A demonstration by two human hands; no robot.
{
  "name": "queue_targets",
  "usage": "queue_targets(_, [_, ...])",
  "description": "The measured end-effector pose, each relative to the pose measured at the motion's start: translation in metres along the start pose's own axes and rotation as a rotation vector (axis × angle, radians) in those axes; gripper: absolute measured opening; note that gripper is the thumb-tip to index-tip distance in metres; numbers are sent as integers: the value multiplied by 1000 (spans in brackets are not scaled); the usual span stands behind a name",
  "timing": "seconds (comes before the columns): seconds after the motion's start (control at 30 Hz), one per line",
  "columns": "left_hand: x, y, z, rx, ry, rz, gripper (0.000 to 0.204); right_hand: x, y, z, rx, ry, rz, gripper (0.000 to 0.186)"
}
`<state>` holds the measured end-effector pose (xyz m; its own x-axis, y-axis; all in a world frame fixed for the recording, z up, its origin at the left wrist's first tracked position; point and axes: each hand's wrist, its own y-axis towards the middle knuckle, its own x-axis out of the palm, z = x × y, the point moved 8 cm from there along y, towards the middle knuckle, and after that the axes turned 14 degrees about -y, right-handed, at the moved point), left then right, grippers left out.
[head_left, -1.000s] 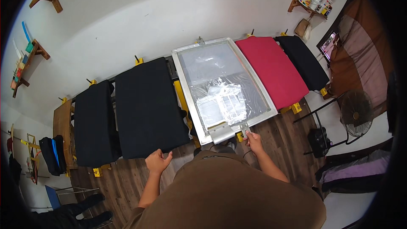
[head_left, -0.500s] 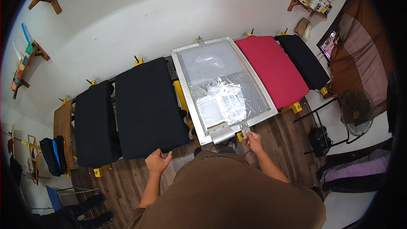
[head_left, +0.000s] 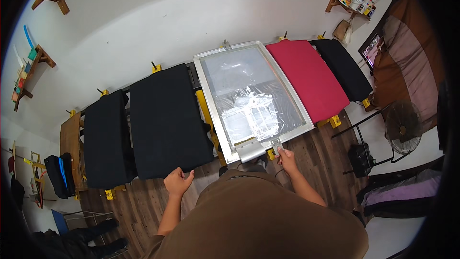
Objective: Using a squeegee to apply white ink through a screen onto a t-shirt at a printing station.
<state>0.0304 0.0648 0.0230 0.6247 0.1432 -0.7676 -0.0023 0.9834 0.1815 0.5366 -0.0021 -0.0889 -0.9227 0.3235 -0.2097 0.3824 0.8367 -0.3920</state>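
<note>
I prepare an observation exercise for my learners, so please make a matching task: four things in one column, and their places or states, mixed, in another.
Column one
1. Right hand
2. Fan
3. Silver screen frame
4. Left hand

Column two
A. Between a large black panel and a red panel
B. Thumb out, near the front edge of the large black panel
C. Fingers closed on a metal clamp
D. At the picture's right, by a brown and mauve hanging cloth

Pairs: 1-C, 2-D, 3-A, 4-B
</note>
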Motion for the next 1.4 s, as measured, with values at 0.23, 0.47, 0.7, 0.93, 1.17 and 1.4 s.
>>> queue_targets(0.23, [1, -1, -3, 17, 14, 7, 53, 1, -2, -3, 3, -14, -8, 40])
queue_targets(0.47, [1, -1, -3, 31, 8, 19, 53, 1, -1, -1, 2, -12, -2, 41])
queue_targets(0.7, [0, -1, -3, 35, 8, 23, 53, 2, 0, -2, -9, -26, -11, 41])
queue_targets(0.93, [1, -1, -4, 25, 20, 14, 52, 1, 0, -2, -11, -29, -10, 41])
queue_targets(1.17, [1, -1, -4, 36, 15, 9, 52, 1, -2, -3, -9, -37, -5, 40])
queue_targets(1.4, [1, -1, 0, 51, 23, -10, 52, -1, 0, 0, -10, -27, -1, 39])
